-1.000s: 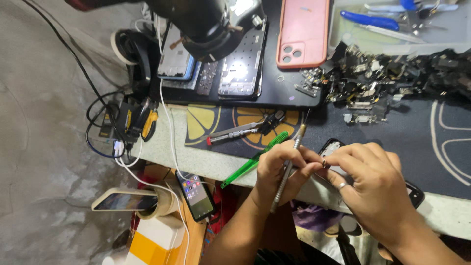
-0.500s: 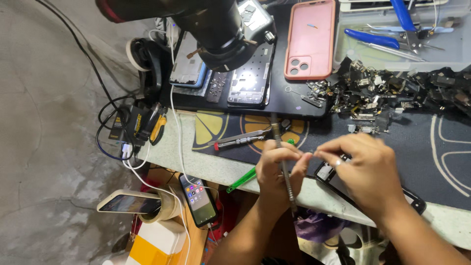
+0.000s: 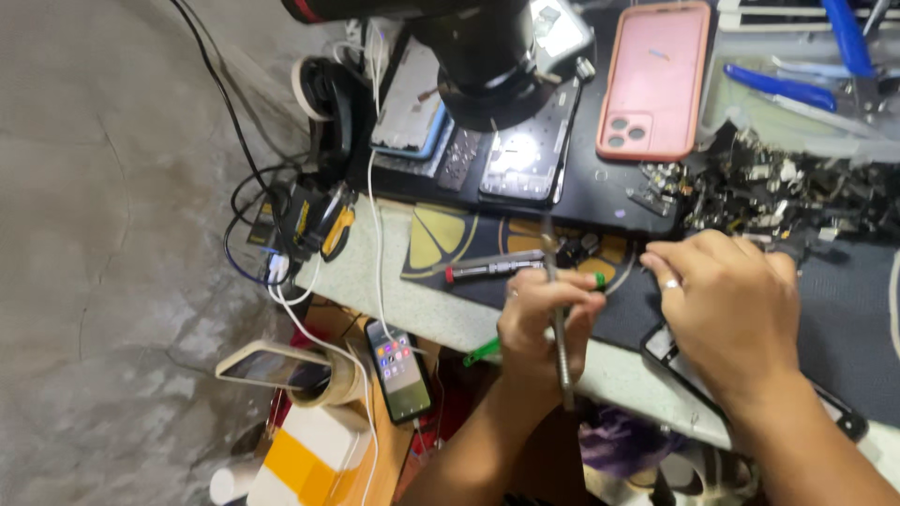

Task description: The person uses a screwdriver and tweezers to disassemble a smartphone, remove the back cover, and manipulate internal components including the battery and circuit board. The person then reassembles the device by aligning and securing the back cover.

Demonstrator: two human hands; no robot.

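Note:
My left hand is closed around a thin metal tool that points up toward the mat, and a green-handled tool sticks out below the fist. My right hand, with a ring on one finger, lies curled over the top end of a black phone at the table's front edge. Its fingertips come close to my left hand. What is under those fingers is hidden. A silver screwdriver with a red band lies on the mat just above my left hand.
A black microscope head hangs over an opened phone. A pink phone case lies beside it, then a heap of small dark parts and blue-handled pliers. Cables and a lit phone hang off the left edge.
The view has dropped and shifted right. My hands, joined on a small piece before, have parted slightly. The metal tool in my left hand has swung upright.

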